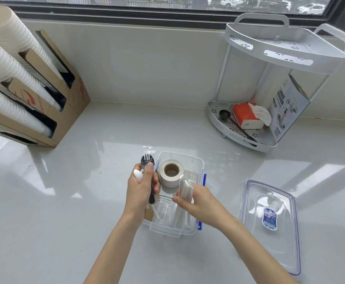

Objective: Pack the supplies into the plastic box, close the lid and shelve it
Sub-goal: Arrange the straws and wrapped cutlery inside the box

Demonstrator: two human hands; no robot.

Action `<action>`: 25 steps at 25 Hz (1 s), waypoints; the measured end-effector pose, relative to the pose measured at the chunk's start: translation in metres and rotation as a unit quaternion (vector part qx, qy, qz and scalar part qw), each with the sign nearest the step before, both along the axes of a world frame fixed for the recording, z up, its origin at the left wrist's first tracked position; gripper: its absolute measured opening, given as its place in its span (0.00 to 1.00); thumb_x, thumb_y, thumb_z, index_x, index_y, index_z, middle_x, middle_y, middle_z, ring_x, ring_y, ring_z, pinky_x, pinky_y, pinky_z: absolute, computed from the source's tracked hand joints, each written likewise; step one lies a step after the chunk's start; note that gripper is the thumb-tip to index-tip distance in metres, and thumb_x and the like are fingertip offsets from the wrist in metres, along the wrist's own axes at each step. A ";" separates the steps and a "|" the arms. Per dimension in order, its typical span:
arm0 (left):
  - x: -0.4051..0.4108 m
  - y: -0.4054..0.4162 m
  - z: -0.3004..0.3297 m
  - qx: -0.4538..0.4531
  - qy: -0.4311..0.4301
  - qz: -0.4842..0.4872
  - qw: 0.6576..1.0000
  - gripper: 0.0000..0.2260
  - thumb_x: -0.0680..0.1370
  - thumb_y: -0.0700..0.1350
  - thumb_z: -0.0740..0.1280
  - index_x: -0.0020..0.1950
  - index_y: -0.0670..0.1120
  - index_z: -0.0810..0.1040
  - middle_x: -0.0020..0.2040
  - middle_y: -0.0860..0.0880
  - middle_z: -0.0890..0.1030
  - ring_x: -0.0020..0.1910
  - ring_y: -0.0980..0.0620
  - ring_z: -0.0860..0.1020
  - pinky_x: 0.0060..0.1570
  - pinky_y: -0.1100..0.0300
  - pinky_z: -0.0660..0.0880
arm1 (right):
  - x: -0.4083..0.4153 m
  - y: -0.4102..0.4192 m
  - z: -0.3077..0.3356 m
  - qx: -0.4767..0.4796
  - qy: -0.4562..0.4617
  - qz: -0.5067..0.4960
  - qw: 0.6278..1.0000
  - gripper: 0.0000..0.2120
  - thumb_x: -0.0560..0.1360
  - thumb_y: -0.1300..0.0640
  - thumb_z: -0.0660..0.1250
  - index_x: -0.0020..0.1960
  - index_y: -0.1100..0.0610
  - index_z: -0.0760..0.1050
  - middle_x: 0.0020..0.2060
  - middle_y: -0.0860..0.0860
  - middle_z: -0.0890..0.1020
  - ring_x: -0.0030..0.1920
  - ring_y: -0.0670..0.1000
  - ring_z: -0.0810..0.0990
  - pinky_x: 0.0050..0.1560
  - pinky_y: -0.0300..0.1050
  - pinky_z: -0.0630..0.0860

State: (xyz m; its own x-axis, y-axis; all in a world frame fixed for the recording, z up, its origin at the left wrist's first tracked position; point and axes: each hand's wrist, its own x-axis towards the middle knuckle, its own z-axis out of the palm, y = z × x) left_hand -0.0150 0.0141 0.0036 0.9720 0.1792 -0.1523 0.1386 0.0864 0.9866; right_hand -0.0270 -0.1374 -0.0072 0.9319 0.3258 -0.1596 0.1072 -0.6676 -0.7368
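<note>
2 hands – cutlery over box.

One plastic box, one lid, one tape roll, two hands.

A clear plastic box stands open on the pale table, with a roll of tape upright inside at its far end and clear cups lying nearer the person. The left hand closes its grip on wrapped cutlery, a black spoon and fork among it, just over the box's left edge. The right hand holds white wrapped utensils above the box. The lid lies flat to the right, apart from the box. A white corner shelf stands at the far right.
</note>
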 end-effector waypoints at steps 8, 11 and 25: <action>0.000 0.000 -0.004 -0.004 0.013 0.000 1.000 0.10 0.78 0.47 0.58 0.38 0.48 0.66 0.25 0.53 0.71 0.19 0.57 0.67 0.20 0.68 0.65 | 0.026 0.009 0.007 -0.125 0.024 -0.086 0.988 0.13 0.74 0.58 0.61 0.55 0.61 0.62 0.36 0.55 0.75 0.41 0.58 0.71 0.36 0.46 0.66; 0.000 0.000 -0.004 -0.005 0.017 -0.001 1.000 0.10 0.78 0.47 0.58 0.37 0.48 0.66 0.24 0.54 0.72 0.19 0.56 0.67 0.19 0.67 0.64 | 0.037 0.019 0.001 -0.237 -0.003 -0.093 0.967 0.17 0.74 0.65 0.59 0.61 0.66 0.59 0.52 0.62 0.79 0.48 0.63 0.76 0.40 0.46 0.65; 0.000 0.004 -0.005 0.006 0.021 -0.001 1.000 0.10 0.78 0.47 0.58 0.37 0.48 0.66 0.21 0.55 0.72 0.19 0.56 0.67 0.20 0.67 0.64 | 0.039 0.020 -0.034 -0.434 -0.165 -0.095 0.880 0.25 0.38 0.53 0.78 0.34 0.57 0.80 0.30 0.51 0.80 0.33 0.51 0.78 0.32 0.40 0.73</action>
